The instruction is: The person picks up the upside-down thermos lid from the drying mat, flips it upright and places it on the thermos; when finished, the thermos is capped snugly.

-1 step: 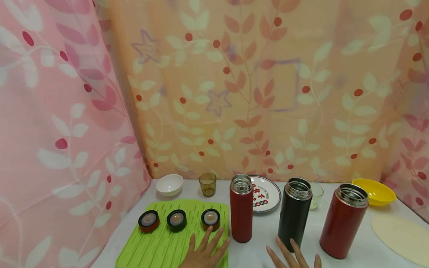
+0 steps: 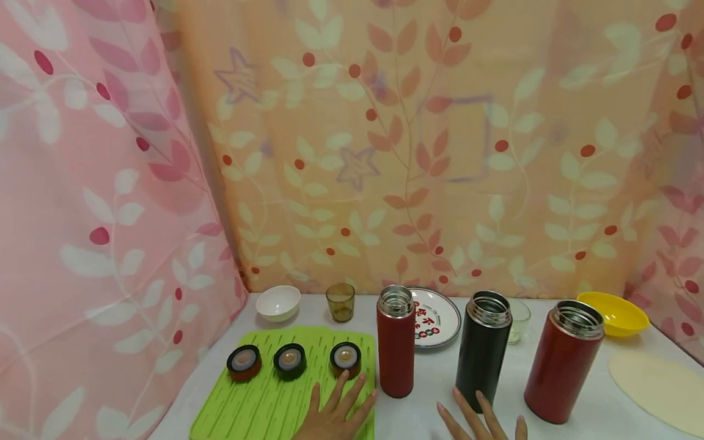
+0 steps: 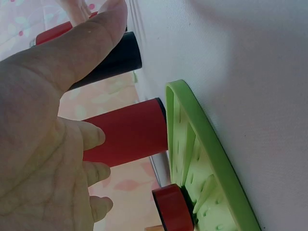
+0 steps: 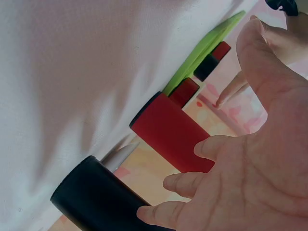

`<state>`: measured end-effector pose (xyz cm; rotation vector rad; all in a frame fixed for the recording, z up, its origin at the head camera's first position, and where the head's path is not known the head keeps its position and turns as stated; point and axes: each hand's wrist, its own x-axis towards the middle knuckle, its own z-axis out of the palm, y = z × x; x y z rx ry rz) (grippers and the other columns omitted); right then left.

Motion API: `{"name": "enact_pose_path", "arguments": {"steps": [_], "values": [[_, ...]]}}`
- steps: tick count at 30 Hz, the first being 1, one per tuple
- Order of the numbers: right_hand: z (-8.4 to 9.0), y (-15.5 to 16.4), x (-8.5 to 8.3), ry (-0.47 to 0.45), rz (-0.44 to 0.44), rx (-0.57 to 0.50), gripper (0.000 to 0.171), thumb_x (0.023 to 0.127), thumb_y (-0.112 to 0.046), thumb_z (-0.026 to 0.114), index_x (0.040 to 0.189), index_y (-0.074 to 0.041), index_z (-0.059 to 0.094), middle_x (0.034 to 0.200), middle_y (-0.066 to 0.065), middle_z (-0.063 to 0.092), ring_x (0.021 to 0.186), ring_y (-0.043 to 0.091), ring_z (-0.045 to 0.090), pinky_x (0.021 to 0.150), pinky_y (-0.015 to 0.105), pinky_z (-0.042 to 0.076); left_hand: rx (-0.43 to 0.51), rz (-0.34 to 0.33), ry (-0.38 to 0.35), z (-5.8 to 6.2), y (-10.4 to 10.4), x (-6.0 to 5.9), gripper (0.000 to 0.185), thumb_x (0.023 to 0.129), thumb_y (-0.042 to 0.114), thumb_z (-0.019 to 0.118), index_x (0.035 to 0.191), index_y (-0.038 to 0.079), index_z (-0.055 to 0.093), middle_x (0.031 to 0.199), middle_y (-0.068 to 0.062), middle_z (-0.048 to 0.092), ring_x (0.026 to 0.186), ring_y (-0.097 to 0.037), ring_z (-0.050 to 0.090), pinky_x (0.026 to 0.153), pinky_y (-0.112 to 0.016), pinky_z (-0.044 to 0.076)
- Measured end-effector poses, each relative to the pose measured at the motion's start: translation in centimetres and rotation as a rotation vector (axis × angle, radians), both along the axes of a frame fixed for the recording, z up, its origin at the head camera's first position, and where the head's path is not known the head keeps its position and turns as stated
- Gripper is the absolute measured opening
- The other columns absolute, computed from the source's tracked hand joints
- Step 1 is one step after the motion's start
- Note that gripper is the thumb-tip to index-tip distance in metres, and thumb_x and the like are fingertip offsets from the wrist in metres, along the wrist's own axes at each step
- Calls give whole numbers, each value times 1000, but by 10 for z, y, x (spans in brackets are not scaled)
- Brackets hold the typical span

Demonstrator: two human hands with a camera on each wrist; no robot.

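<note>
My left hand (image 2: 334,415) is spread with fingers apart over the right part of a green ribbed mat (image 2: 242,406), its fingertips near a red-and-black bottle lid (image 2: 346,359). A black lid (image 2: 289,362) and another red-and-black lid (image 2: 244,363) lie upturned farther left on the mat. My right hand (image 2: 480,425), fingers also spread and holding nothing, is in front of a black thermos (image 2: 481,354), its fingertips overlapping the base in the head view. Lidless and upright, a slim red thermos (image 2: 396,348) stands beside the mat and a wider red thermos (image 2: 562,366) stands at the right.
Along the back are a white bowl (image 2: 278,304), an amber glass (image 2: 341,304), a patterned plate (image 2: 439,318), a clear glass (image 2: 519,318) behind the black thermos, and a yellow bowl (image 2: 618,315). A cream oval board (image 2: 657,388) lies at the right edge. Flowered curtains (image 2: 352,140) enclose the table.
</note>
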<state>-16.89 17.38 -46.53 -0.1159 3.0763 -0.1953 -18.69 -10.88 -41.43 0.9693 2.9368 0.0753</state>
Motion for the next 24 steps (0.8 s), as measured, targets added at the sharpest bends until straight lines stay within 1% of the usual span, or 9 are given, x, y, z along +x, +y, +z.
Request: {"name": "enact_pose_path", "arguments": {"steps": [5, 10, 12, 17, 20, 24], "values": [[-3, 0, -3, -25, 5, -12, 86, 52, -89, 42, 130, -54, 38, 149, -4, 32, 134, 46, 18, 79, 75, -26, 9, -4, 9, 0, -1, -1, 81, 79, 77, 32, 146, 34, 18, 155, 3, 13, 141, -31, 15, 97, -70, 22], [-6, 0, -5, -50, 6, -14, 86, 52, -89, 43, 131, -55, 37, 149, -5, 32, 134, 45, 18, 80, 78, -21, 10, -11, 9, 1, -3, -2, 81, 80, 76, 33, 146, 33, 17, 155, 2, 13, 141, -31, 15, 98, -70, 21], [-8, 0, -5, -44, 10, -5, 88, 51, -90, 42, 131, -54, 37, 149, -4, 32, 134, 45, 18, 80, 79, -20, -2, -16, 19, 1, -3, -1, 82, 79, 75, 34, 147, 32, 17, 155, 2, 13, 140, -32, 16, 98, -70, 22], [-3, -1, -5, -11, 0, 23, 94, 48, -91, 41, 133, -51, 37, 149, -3, 31, 134, 45, 18, 81, 76, -24, -37, -33, 56, 6, -4, -2, 85, 79, 72, 41, 147, 29, 15, 155, 0, 9, 141, -31, 15, 98, -67, 26], [3, -3, -4, -16, -9, 29, 99, 46, -93, 40, 134, -48, 38, 150, -2, 30, 135, 45, 17, 83, 75, -23, -36, -18, 22, 9, -3, -2, 86, 79, 70, 46, 148, 30, 13, 156, 1, 7, 142, -30, 11, 100, -66, 24], [10, -5, -4, -48, -17, 22, 105, 44, -93, 41, 136, -44, 37, 150, -2, 29, 135, 44, 16, 87, 78, -13, -23, 10, -29, 13, 0, -2, 90, 77, 66, 54, 148, 31, 11, 156, 2, 8, 142, -30, 10, 102, -64, 24]]}}
